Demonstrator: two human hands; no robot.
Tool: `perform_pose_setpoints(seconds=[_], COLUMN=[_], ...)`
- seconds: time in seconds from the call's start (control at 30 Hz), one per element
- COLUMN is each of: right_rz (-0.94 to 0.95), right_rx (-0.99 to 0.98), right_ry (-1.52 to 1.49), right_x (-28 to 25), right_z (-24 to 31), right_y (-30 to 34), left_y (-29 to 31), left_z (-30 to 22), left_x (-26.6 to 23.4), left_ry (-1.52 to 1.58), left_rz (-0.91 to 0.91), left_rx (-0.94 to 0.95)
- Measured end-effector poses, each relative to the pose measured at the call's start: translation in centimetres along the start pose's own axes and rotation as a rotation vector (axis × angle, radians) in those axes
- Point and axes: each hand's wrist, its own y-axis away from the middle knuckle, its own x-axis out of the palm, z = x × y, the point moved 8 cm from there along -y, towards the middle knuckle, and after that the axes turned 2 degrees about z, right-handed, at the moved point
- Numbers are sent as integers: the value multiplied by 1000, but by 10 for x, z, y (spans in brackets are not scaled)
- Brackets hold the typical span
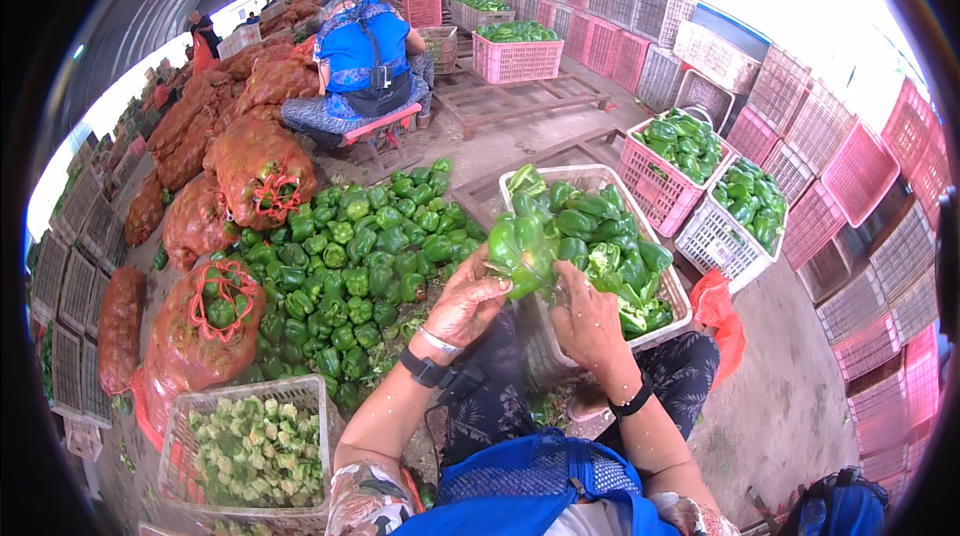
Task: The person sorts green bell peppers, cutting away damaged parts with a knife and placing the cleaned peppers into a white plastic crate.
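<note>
Crates [72, 291], grey, stacked along far left edge. Next, red mesh sacks [205, 321] stuffed full, some tied with red cord. Lower left: plastic crate [324, 436] holding pale green lumpy pieces [262, 451]. Right of sacks, loose pile of peppers [350, 271] on floor, all green. Behind pile, co-worker [365, 56] in blue, back to camera, seated on low red stool [382, 126].

Centre: left hand [465, 301] grasping green pepper [518, 244], lifted above near left side of a light crate [683, 324] full of peppers. Right hand [588, 321] just beside that pepper, fingers bent toward it; blurred there, cannot tell whether it grips anything.

Further right, pink crate [655, 188] and white crate [718, 244], both heaped with green peppers; orange-red mesh bag [715, 314] near them. Far right: pink and grey stacked crates [860, 168].
</note>
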Motion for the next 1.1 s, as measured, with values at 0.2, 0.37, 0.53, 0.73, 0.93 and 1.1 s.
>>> perform_pose_setpoints(seconds=[0.2,0.37,0.53,0.73,0.93,1.1], right_rz=[31,39,77,97,93,194], right_rx=[-113,-185,-218,-391,-516,-558], right_ry=[104,229,314,357,329,419], right_x=[2,22,36,56,85,116], right_z=[9,13,25,32,25,9], right_y=[-1,-7,-30,-42,-54,-69], left_y=[11,29,46,62,80,91], left_z=[-6,-17,-29,-32,-30,-23], left_x=[-1,-4,-25,-41,-60,-69], left_ry=[-89,-207,-305,-236,-139,42], left_rz=[-60,-170,-271,-379,-431,-450], left_rx=[146,202,219,166,126,57])
